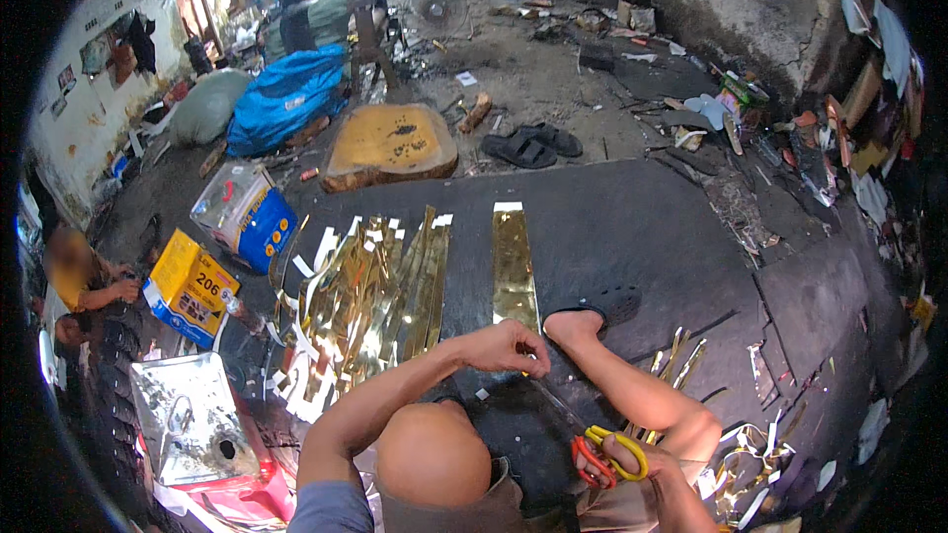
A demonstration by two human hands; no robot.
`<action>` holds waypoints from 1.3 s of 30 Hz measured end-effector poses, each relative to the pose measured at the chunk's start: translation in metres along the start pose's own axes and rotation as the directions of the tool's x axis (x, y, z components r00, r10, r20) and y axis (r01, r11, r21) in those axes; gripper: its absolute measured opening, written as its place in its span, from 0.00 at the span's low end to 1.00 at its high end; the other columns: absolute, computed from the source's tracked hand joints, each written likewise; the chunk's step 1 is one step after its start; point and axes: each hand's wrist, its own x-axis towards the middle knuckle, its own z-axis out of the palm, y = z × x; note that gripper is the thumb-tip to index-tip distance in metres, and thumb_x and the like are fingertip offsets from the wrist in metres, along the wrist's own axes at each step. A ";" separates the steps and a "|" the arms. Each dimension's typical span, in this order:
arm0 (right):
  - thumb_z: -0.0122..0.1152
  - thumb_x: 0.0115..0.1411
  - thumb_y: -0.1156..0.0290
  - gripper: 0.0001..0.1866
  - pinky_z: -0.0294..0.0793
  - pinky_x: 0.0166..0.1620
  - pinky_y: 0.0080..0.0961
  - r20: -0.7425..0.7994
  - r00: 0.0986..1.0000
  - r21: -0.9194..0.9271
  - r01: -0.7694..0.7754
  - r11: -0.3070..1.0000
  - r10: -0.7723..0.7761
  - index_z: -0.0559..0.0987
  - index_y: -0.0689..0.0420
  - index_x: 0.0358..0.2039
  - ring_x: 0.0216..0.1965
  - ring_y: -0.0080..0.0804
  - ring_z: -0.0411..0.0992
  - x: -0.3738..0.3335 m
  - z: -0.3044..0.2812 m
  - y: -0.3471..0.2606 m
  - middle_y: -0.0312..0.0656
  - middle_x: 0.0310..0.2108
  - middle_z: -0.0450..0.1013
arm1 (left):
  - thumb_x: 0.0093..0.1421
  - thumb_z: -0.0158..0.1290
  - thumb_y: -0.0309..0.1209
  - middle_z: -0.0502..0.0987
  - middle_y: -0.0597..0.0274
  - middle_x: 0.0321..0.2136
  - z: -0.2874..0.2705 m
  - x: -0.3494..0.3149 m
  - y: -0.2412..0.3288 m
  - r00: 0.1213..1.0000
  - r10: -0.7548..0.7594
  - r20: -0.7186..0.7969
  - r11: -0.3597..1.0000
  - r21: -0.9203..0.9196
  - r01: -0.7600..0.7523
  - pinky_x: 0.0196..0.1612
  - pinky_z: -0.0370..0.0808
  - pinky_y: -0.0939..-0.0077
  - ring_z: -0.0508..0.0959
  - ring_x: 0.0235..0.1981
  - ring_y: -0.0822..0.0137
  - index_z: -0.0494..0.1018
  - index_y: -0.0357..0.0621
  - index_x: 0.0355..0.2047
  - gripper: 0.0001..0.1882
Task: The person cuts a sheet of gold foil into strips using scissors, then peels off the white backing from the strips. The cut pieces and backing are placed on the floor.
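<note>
My left hand (512, 347) is held over the dark mat with its fingers pinched together. A tiny pale bit shows at the fingertips, too small to name. Just beyond this hand lies a long shiny gold strip (513, 262) with a white far end; its near end is hidden behind the hand. My right hand (628, 458) grips a pair of scissors (590, 461) by red and yellow handles. Their blades point up and left, with the tips close below my left fingers. Left of the hands, many gold strips (380, 276) with white ends lie in an overlapping heap.
Narrow gold offcuts (743, 464) lie right of my bent leg. A black clog (620, 304) is by my foot. Left stand a yellow-blue box (190, 286) and a dented metal lid (183, 415); a person (84, 281) sits beyond. Ahead are a wooden block (388, 146) and sandals (533, 145).
</note>
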 end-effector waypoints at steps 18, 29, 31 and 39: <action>0.63 0.55 0.57 0.22 0.69 0.27 0.20 -0.324 0.864 0.067 0.428 0.901 -0.386 0.73 0.61 0.41 0.24 0.21 0.70 -0.178 0.074 0.047 0.33 0.23 0.70 | 0.56 0.62 0.32 0.78 0.66 0.22 -0.059 0.003 0.254 0.939 0.014 -0.344 0.789 0.580 0.201 0.27 0.70 0.80 0.74 0.24 0.80 0.77 0.36 0.25 0.10; 0.77 0.46 0.44 0.33 0.71 0.33 0.32 -0.975 -0.080 -0.212 0.636 0.742 -0.209 0.74 0.59 0.36 0.28 0.32 0.73 -0.086 0.080 0.070 0.40 0.24 0.73 | 0.62 0.58 0.22 0.80 0.64 0.32 0.196 0.124 0.131 0.990 -0.117 0.084 0.990 -0.070 0.123 0.38 0.76 0.81 0.78 0.33 0.75 0.80 0.33 0.36 0.04; 0.78 0.46 0.47 0.31 0.72 0.31 0.30 -0.982 -0.124 -0.191 0.627 0.755 -0.145 0.74 0.59 0.35 0.27 0.29 0.73 -0.075 0.072 0.099 0.40 0.24 0.74 | 0.62 0.58 0.26 0.81 0.62 0.34 0.243 0.129 0.117 0.959 -0.283 -0.006 0.929 -0.251 0.273 0.37 0.76 0.79 0.78 0.33 0.75 0.81 0.36 0.38 0.07; 0.72 0.56 0.70 0.11 0.76 0.27 0.23 -0.986 0.159 0.168 0.959 0.229 0.058 0.79 0.60 0.33 0.23 0.25 0.76 -0.077 0.073 0.167 0.38 0.24 0.77 | 0.63 0.58 0.21 0.78 0.63 0.27 0.352 0.127 0.029 0.977 -0.158 -0.140 0.961 -0.248 0.120 0.27 0.72 0.81 0.74 0.24 0.75 0.79 0.32 0.34 0.04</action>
